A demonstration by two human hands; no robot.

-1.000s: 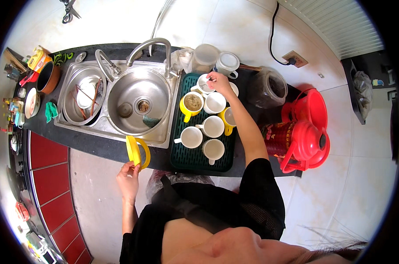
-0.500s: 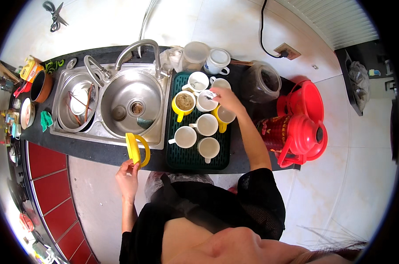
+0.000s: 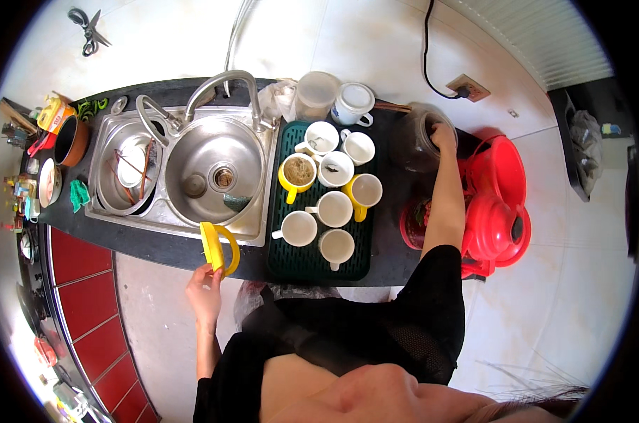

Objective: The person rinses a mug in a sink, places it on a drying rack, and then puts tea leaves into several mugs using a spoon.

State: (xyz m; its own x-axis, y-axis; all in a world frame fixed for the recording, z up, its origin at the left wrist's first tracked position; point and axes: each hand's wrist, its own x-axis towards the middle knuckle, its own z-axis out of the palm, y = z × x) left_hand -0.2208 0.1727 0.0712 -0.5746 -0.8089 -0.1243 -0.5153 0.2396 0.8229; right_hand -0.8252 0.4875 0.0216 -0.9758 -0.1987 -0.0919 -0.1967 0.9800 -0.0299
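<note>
Hands far apart at the sink worktop (image 3: pixel 393 261).
Left hand (image 3: pixel 205 292) pinches a yellow mug (image 3: pixel 217 247) by its base, upright at the worktop's near edge; right hand (image 3: pixel 443 135) curls on the dark jar (image 3: pixel 418 144), right of the green tray (image 3: pixel 291 257).

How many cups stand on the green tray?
7 on the green tray: white cups; yellow cup. One more yellow cup sits there, making 8.

sink (image 3: pixel 217 173): shiny steel | mugs (image 3: pixel 333 209): glossy ceramic | tray (image 3: pixel 280 255): matt plastic
</note>
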